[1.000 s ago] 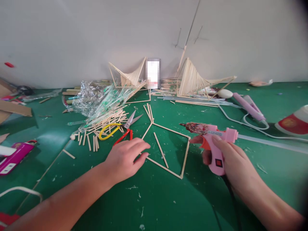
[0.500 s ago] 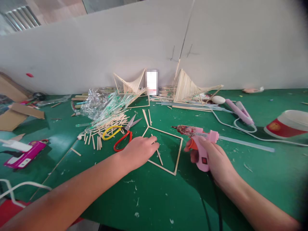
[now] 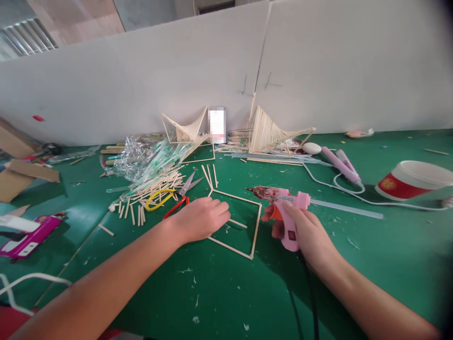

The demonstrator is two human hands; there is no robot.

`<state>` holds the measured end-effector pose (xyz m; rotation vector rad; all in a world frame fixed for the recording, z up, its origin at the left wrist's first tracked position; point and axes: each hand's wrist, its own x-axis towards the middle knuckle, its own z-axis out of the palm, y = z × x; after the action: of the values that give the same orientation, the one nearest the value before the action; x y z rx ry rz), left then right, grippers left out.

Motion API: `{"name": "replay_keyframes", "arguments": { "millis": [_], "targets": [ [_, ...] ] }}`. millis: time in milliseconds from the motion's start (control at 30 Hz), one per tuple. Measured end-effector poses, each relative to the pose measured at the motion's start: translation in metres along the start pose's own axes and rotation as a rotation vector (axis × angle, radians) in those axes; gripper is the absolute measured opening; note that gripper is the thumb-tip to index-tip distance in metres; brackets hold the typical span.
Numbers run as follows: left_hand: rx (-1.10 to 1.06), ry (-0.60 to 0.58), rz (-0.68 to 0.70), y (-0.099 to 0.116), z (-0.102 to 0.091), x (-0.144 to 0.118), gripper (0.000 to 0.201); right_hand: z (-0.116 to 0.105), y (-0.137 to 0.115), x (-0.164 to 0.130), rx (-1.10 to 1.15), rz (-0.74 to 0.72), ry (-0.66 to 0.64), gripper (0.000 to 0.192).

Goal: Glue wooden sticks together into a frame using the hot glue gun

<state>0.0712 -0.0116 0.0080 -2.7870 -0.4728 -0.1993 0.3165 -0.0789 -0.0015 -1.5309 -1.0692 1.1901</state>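
Observation:
My right hand [image 3: 300, 226] is wrapped round the handle of a pink glue gun [image 3: 290, 235], its nozzle pointing left and a clear glue stick [image 3: 348, 208] jutting from its back. My left hand [image 3: 205, 219] is closed on a short wooden stick [image 3: 239, 223], whose free end points right over a frame of thin wooden sticks [image 3: 255, 231]. The frame lies on the green table, its left part hidden by my left hand. Scissors [image 3: 161, 199] with yellow and red handles lie just behind that hand, partly covered by it.
A pile of cut sticks [image 3: 166, 184] and crumpled clear plastic wrap [image 3: 132, 158] lies back left. Two stick models [image 3: 267, 130] stand near the white partition. A paper cup [image 3: 406, 182] and a pink-handled corded tool [image 3: 341, 164] are at right; a magenta device [image 3: 33, 236] is at left.
The stick in my left hand has turned from slanting toward the frame's front edge to pointing right. My right hand still holds the glue gun. The whole view has shifted slightly.

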Motion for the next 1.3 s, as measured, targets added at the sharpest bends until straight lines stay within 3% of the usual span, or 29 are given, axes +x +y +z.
{"name": "replay_keyframes", "arguments": {
  "millis": [167,267,433,567,733,800,933,1100,1300],
  "targets": [
    [-0.021,0.214,-0.324,0.0,-0.018,-0.022,0.016,-0.001,-0.003,0.0,-0.03,0.029,0.011,0.054],
    [-0.275,0.463,-0.612,0.004,-0.028,-0.041,0.009,-0.002,-0.004,0.0,-0.059,0.058,0.021,0.059],
    [-0.625,0.621,-0.94,0.011,-0.027,-0.066,0.011,-0.002,-0.002,0.002,-0.062,0.077,0.051,0.061],
    [-0.801,0.855,-1.022,0.011,-0.03,-0.071,0.014,-0.001,0.001,0.005,-0.024,0.044,0.047,0.061],
    [-0.827,1.342,-0.989,-0.008,-0.05,-0.07,0.008,-0.002,0.002,0.007,-0.013,0.037,0.037,0.06],
    [-0.904,1.447,-1.001,-0.017,-0.057,-0.073,0.01,-0.003,0.001,0.006,-0.016,0.037,0.033,0.059],
    [-1.049,1.483,-1.094,-0.024,-0.06,-0.079,0.013,-0.003,0.001,0.004,-0.012,0.034,0.024,0.058],
    [-0.968,1.46,-1.082,-0.018,-0.059,-0.077,0.009,-0.002,-0.001,0.003,-0.011,0.038,0.019,0.058],
    [-1.075,1.519,-1.14,-0.025,-0.068,-0.087,0.008,-0.001,-0.001,0.005,-0.037,0.044,0.006,0.055]
  ]
}}
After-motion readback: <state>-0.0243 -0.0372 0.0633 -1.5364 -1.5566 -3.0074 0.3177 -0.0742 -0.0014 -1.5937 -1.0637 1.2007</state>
